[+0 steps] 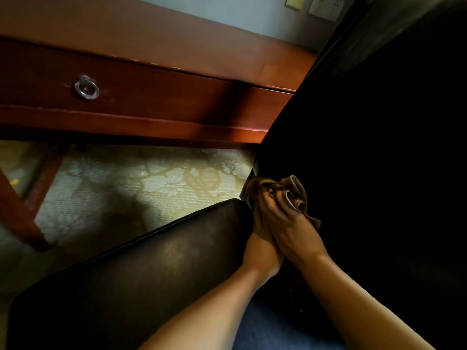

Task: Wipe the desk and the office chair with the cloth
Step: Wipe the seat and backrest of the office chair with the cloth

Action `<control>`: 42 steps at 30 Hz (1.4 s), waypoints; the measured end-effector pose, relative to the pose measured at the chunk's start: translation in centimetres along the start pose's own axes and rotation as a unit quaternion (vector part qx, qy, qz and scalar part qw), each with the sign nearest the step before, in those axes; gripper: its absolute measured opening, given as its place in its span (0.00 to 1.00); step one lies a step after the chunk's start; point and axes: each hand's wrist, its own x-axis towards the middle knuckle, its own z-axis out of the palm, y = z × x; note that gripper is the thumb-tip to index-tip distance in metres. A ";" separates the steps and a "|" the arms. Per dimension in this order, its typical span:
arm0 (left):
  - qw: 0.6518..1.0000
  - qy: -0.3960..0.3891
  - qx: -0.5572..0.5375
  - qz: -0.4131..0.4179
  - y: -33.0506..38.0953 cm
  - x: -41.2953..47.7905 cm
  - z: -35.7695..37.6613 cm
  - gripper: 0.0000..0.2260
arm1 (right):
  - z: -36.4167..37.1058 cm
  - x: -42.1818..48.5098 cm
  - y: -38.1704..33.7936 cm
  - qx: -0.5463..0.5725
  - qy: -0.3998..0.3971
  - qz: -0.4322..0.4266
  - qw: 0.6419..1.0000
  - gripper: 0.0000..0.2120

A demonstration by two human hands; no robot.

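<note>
Cloth [293,194] gripped by right hand [286,224], against chair [379,147].

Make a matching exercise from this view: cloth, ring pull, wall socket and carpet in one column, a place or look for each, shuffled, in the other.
1 cloth
2 ring pull
3 wall socket
4 carpet

A on the wall, top right
B floral pattern
C bunched against the black chair
D on the drawer front

Pairs: 1-C, 2-D, 3-A, 4-B
</note>
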 end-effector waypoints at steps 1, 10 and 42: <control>0.999 0.000 -0.026 -0.019 0.5 0.1 -0.2 0.27 | 0.1 0.2 -0.2 0.007 0.008 -0.002 1.000 0.32; 0.912 -0.032 0.395 0.107 0.6 -0.6 -0.3 0.39 | 0.4 -0.6 1.5 0.112 0.074 0.025 0.991 0.30; 0.887 0.017 0.408 0.214 26.1 6.0 4.3 0.33 | 1.8 -1.8 25.7 0.272 0.103 0.322 0.901 0.26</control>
